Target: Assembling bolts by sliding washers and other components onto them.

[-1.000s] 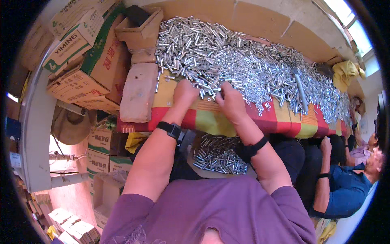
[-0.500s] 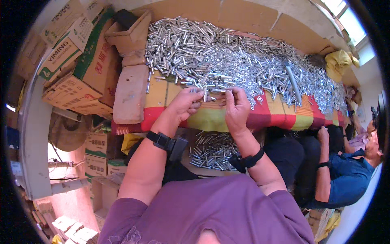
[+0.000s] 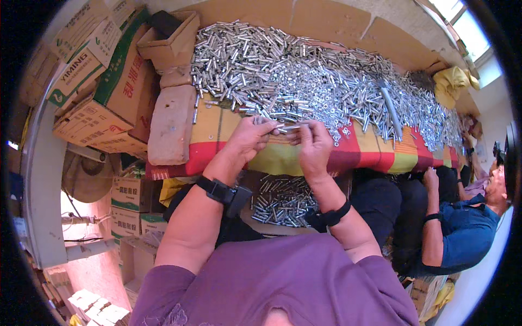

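Note:
Both hands are close together over the front of a checked cloth [image 3: 277, 154], just before a long heap of silvery metal bolts [image 3: 239, 65]. In my left hand [image 3: 250, 137], thumb and fingers pinch a small shiny metal piece [image 3: 279, 127], its exact kind too small to make out. My right hand [image 3: 316, 149] is closed on a slim metal bolt [image 3: 293, 127] that points at the left fingertips. A small gap seems to separate the two pieces. Loose nuts and washers [image 3: 321, 92] lie in the heap just beyond my right hand.
A brick-like block [image 3: 171, 127] and cartons [image 3: 103, 117] stand at the left. Below the cloth's edge, more bolts fill a container [image 3: 283, 204]. A grey curved tool [image 3: 391, 113] lies on the heap. At the right sits a co-worker in a dark blue shirt [image 3: 467, 236].
My hands have shifted slightly, and the metal parts at the fingertips sit at a different angle. The pieces held between them look more level now. The whole view has moved a little.

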`<state>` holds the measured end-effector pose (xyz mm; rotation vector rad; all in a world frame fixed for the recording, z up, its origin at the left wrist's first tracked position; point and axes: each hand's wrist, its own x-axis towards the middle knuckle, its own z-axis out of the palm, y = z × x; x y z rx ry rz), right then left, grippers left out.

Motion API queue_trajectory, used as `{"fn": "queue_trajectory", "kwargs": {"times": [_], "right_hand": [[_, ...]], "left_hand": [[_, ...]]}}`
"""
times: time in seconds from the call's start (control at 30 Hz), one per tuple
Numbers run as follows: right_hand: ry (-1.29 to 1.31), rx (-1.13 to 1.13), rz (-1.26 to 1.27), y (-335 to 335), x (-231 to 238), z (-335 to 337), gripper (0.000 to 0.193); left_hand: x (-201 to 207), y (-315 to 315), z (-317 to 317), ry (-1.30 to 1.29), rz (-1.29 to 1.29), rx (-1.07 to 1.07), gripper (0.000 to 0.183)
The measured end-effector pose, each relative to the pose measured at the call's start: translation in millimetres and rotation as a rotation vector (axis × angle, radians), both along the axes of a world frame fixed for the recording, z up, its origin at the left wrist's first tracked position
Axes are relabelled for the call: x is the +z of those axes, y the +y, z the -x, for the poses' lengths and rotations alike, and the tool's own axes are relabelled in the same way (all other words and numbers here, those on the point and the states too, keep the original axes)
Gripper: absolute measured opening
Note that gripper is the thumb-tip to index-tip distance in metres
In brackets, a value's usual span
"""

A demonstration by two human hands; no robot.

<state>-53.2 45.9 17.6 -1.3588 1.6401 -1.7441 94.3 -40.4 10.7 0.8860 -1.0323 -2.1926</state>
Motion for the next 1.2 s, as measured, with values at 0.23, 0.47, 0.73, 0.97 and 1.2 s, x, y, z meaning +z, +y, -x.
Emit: {"fn": "queue_trajectory", "kwargs": {"times": [0.23, 0.47, 0.73, 0.97, 1.2], "right_hand": [[-0.252, 0.102, -0.085, -2, 2, 5, 0.005], [-0.052, 0.036, 0.021, 7, -5, -11, 0.007], [-0.282, 0.082, -0.002, -4, -2, -7, 0.008], [-0.081, 0.041, 0.069, -4, -12, -9, 0.008], [-0.197, 0.324, -0.351, 0, -5, -23, 0.022]], "left_hand": [[-9, 5, 5, 0.049, -0.149, 0.082, 0.007], [-9, 5, 9, 0.103, -0.234, 0.075, 0.009], [-13, 0, 7, 0.181, -0.362, 0.078, 0.01], [-5, 2, 7, 0.057, -0.261, 0.09, 0.011], [-22, 2, 9, 0.193, -0.347, 0.063, 0.014]]}}
